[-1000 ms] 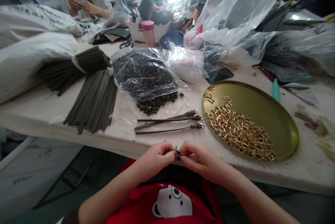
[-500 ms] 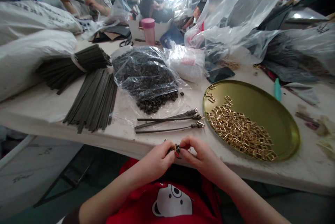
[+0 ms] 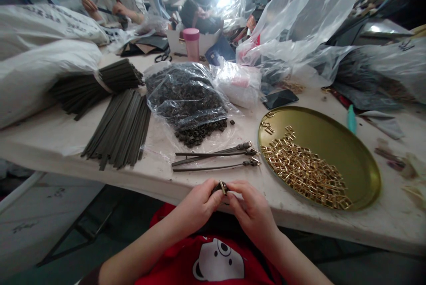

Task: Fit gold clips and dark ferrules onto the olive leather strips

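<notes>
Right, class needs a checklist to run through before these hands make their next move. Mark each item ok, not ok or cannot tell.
1. Left hand grips the small dark piece: ok, pinched between thumb and finger.
2. Right hand grips it too: cannot tell; its fingertips are at the piece, but a pinch isn't clear.
3. Gold-toned part fully seated on that piece: cannot tell, too small and partly covered.
4. Gold buckles contained: ok, heaped inside the round tray.
5. Dark loops all together: not ok, one stray loop lies apart from the pile.
6. Buckled straps laid without crossing: not ok, two cross.
</notes>
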Action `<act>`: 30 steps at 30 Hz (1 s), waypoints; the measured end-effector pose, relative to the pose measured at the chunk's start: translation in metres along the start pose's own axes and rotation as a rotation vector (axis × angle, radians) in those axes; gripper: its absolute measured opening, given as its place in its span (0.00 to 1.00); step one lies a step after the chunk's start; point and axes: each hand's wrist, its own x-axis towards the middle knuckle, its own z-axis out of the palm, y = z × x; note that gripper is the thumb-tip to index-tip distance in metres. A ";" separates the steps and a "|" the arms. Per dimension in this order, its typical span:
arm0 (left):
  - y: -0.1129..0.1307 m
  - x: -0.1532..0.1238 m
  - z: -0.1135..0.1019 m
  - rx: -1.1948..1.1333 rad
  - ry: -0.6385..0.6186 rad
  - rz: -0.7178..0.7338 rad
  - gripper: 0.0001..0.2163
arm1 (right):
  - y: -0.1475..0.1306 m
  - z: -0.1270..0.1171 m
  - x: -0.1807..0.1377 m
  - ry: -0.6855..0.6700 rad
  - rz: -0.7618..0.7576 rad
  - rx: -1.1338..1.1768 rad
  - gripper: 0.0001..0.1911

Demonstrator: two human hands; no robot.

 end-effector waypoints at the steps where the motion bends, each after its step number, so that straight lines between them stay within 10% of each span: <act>1: 0.000 -0.001 0.000 -0.004 -0.002 0.000 0.10 | 0.000 0.001 -0.002 0.004 -0.038 -0.034 0.11; 10: 0.000 -0.007 0.000 0.089 -0.061 -0.005 0.10 | 0.002 -0.002 -0.002 0.012 -0.091 -0.164 0.08; 20: 0.012 -0.018 -0.001 0.147 -0.110 0.005 0.13 | 0.000 -0.026 0.001 -0.268 0.434 0.468 0.08; 30: -0.001 -0.003 0.001 0.092 -0.063 0.136 0.19 | 0.006 -0.017 0.010 -0.334 0.634 0.871 0.15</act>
